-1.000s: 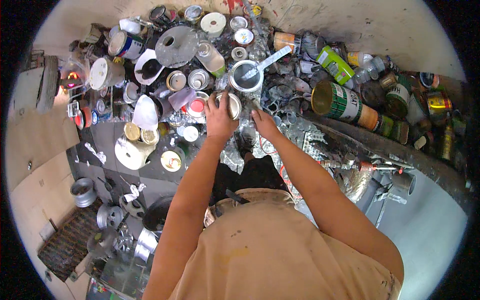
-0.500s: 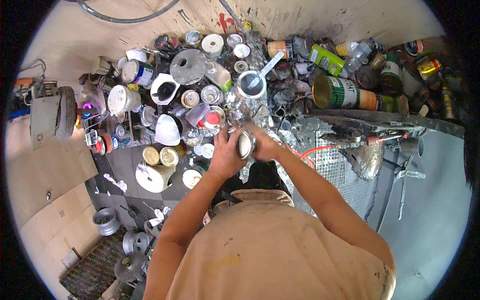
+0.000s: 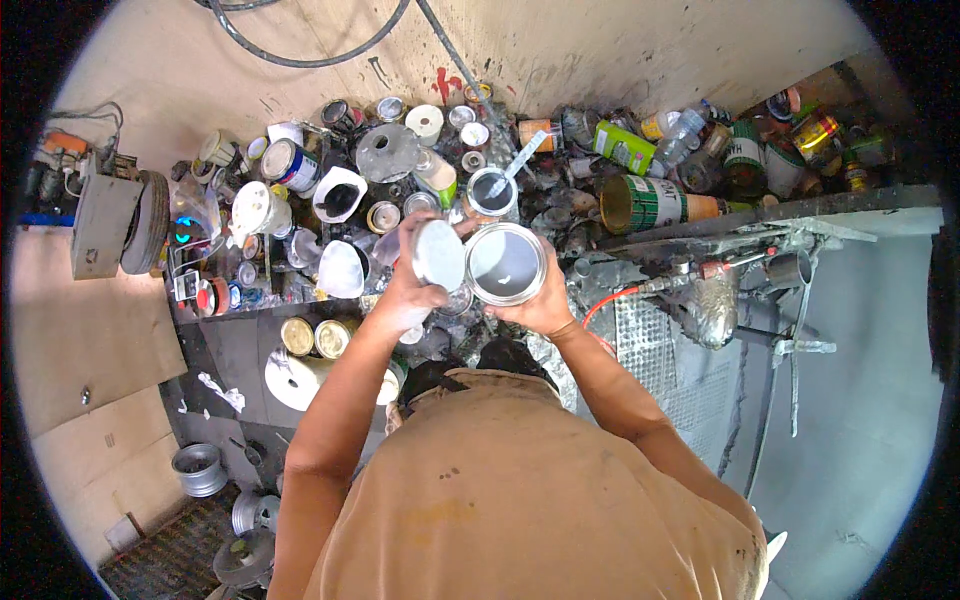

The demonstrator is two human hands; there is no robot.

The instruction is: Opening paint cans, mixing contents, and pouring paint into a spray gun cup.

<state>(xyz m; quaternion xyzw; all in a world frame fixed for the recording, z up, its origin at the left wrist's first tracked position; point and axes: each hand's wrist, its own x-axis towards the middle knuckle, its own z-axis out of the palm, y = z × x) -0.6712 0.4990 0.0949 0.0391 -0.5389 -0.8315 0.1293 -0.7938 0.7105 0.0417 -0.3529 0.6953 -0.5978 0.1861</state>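
Observation:
In my left hand (image 3: 408,292) is a round, pale silver lid (image 3: 436,256), lifted and tilted, with my fingers around it. My right hand (image 3: 545,305) grips an open metal can (image 3: 507,261) by its side, its inside grey with a paler patch. The lid and can are side by side over the cluttered bench. Just behind them stands another open can (image 3: 488,186) with a paint-smeared mixing stick (image 3: 520,158) in it.
Many cans, tubs and bottles crowd the bench, including a green-labelled can (image 3: 650,205). At right are a metal tool (image 3: 714,325) with an orange hose (image 3: 600,306) and a ledge (image 3: 848,208). Wheel rims (image 3: 200,468) lie at lower left, below a tire (image 3: 147,222).
The can I held closed half a second ago is now open. My left hand has moved up and left with the lid; my right hand has the can.

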